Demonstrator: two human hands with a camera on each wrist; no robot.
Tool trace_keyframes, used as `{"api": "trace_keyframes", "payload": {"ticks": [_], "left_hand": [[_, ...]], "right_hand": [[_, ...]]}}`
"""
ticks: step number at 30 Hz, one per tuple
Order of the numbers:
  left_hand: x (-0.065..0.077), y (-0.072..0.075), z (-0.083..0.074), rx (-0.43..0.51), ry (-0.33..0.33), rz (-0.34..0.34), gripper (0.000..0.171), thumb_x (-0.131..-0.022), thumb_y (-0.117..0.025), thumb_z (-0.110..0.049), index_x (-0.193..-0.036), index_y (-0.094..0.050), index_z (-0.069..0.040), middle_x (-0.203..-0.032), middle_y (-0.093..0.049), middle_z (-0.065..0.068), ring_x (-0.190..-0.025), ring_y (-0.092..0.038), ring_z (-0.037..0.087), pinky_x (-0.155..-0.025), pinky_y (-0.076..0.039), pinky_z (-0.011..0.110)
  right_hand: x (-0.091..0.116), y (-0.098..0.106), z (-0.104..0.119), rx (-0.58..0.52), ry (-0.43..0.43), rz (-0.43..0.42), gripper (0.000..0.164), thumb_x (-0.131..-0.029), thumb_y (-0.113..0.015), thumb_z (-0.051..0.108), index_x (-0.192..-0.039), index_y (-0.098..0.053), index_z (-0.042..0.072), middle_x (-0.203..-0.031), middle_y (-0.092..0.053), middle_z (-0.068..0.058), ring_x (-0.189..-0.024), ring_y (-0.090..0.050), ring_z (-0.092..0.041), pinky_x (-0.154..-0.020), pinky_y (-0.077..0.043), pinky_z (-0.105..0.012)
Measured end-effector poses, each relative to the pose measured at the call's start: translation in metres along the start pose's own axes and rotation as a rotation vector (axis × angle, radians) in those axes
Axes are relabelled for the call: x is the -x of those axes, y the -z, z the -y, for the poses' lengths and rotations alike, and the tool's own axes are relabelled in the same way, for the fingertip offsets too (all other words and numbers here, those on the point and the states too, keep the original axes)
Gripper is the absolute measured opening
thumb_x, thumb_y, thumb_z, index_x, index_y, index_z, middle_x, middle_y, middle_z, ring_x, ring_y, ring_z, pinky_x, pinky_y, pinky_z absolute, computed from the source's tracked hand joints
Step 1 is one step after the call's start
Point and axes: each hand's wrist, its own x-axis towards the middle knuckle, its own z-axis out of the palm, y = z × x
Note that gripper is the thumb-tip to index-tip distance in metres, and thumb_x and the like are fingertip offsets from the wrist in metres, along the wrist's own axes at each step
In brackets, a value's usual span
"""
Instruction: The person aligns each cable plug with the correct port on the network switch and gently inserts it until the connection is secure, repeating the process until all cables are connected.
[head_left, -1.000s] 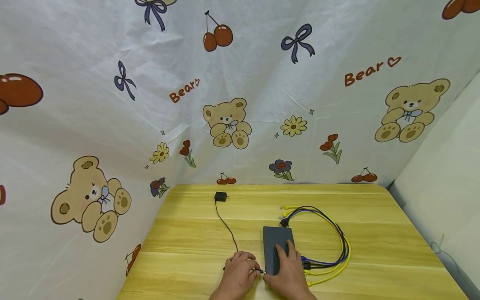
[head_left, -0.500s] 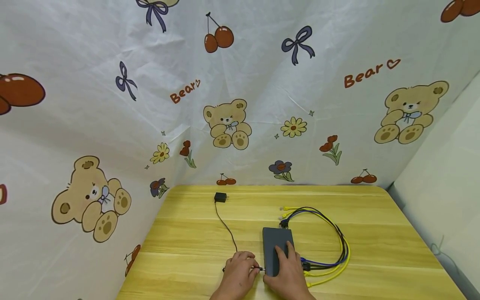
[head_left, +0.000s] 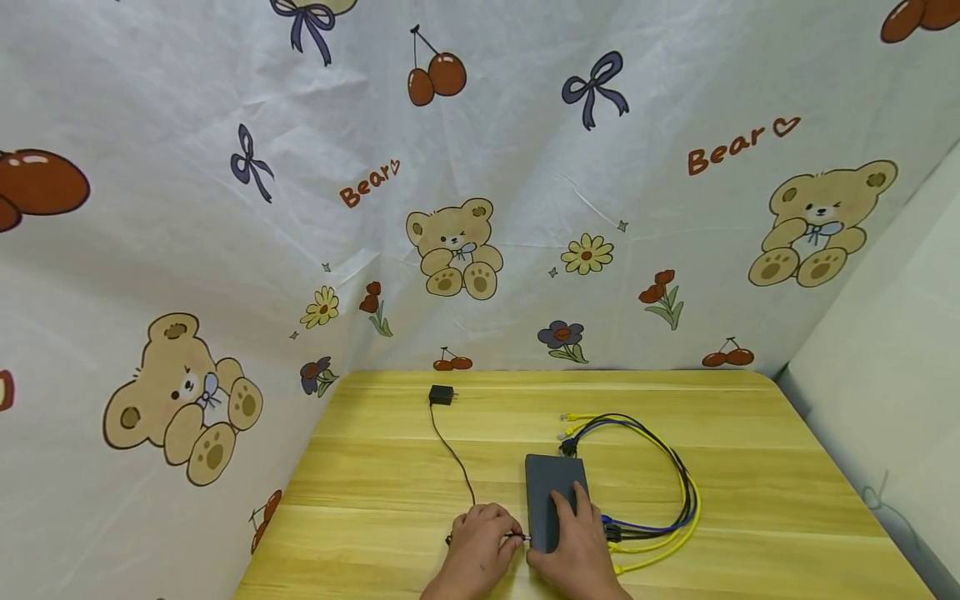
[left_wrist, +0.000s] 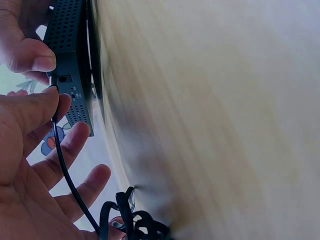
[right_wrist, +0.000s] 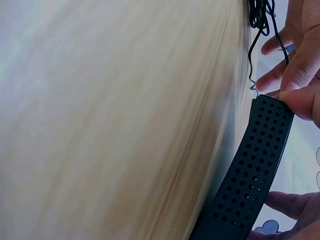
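Note:
A dark grey network switch (head_left: 542, 487) with perforated sides lies on the wooden table. My right hand (head_left: 576, 546) grips it, thumb at the near left corner and fingers over the top. Beside its left edge, my left hand (head_left: 478, 546) pinches the black power plug (head_left: 516, 536) between thumb and fingers. In the left wrist view, the plug's metal tip stands right by the round socket (left_wrist: 63, 79) on the switch's side. The plug's thin cable (left_wrist: 64, 167) runs down past the left palm to a bundled coil (left_wrist: 131, 220).
A black power adapter (head_left: 441, 395) lies at the back left, its cord leading toward my left hand. On the right, yellow, blue and black network cables (head_left: 696, 496) curve round from the switch's right side. A printed cloth (head_left: 517, 167) hangs behind the table.
The plug in my left hand has shifted slightly away from me along the switch's left side. My right hand keeps its grip on the switch.

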Motion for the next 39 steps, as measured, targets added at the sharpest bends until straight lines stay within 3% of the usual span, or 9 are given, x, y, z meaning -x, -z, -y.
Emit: {"api": "trace_keyframes", "payload": {"ticks": [7,11,16,22,29,39], "left_hand": [[-0.0003,0.0002,0.0005,-0.018,-0.021,0.039,0.006,-0.092,-0.071,-0.033,-0.086,-0.072,-0.035,-0.109,-0.062,-0.014,-0.112,-0.056,0.026,-0.092,-0.036,0.073],[0.0003,-0.0011,0.0009,-0.019,-0.035,0.031,0.006,-0.092,-0.071,-0.032,-0.087,-0.074,-0.034,-0.108,-0.063,-0.016,-0.112,-0.057,0.024,-0.093,-0.033,0.078],[0.0002,-0.0037,0.0006,-0.023,-0.047,0.005,0.008,-0.093,-0.07,-0.029,-0.09,-0.075,-0.034,-0.11,-0.064,-0.018,-0.113,-0.057,0.019,-0.093,-0.03,0.081],[-0.002,-0.0048,-0.0028,-0.03,-0.011,-0.064,0.008,-0.093,-0.069,-0.032,-0.088,-0.075,-0.033,-0.119,-0.065,-0.009,-0.117,-0.056,0.025,-0.093,-0.03,0.08],[-0.0035,-0.0074,-0.0046,-0.063,0.005,-0.109,0.008,-0.092,-0.071,-0.029,-0.086,-0.074,-0.034,-0.117,-0.065,-0.009,-0.116,-0.057,0.025,-0.092,-0.032,0.079],[-0.0006,-0.0055,-0.0033,-0.016,-0.029,-0.038,0.012,-0.093,-0.07,-0.024,-0.087,-0.071,-0.034,-0.128,-0.063,-0.009,-0.124,-0.053,0.025,-0.093,-0.029,0.08]], "right_hand": [[0.0008,0.0023,0.0006,-0.007,0.001,-0.003,0.093,-0.061,-0.089,0.046,-0.139,-0.056,0.008,-0.153,-0.029,-0.031,-0.129,-0.04,-0.055,-0.089,-0.045,-0.068],[0.0021,0.0051,0.0012,-0.011,0.004,-0.001,0.094,-0.061,-0.089,0.047,-0.139,-0.055,0.007,-0.153,-0.028,-0.031,-0.13,-0.039,-0.056,-0.09,-0.044,-0.068],[0.0019,0.0052,0.0013,-0.024,-0.003,-0.003,0.093,-0.062,-0.089,0.048,-0.139,-0.055,0.007,-0.154,-0.028,-0.031,-0.13,-0.038,-0.057,-0.09,-0.044,-0.069],[0.0013,0.0045,-0.0001,-0.026,0.003,-0.011,0.091,-0.063,-0.088,0.045,-0.138,-0.056,0.007,-0.154,-0.028,-0.031,-0.13,-0.039,-0.057,-0.09,-0.045,-0.069],[0.0021,0.0048,-0.0003,-0.023,0.012,-0.009,0.091,-0.062,-0.088,0.044,-0.138,-0.056,0.006,-0.153,-0.029,-0.032,-0.13,-0.039,-0.058,-0.091,-0.044,-0.069],[0.0008,0.0058,0.0013,-0.034,-0.012,-0.011,0.091,-0.062,-0.088,0.047,-0.137,-0.057,0.007,-0.154,-0.029,-0.031,-0.131,-0.039,-0.058,-0.091,-0.044,-0.069]]}}
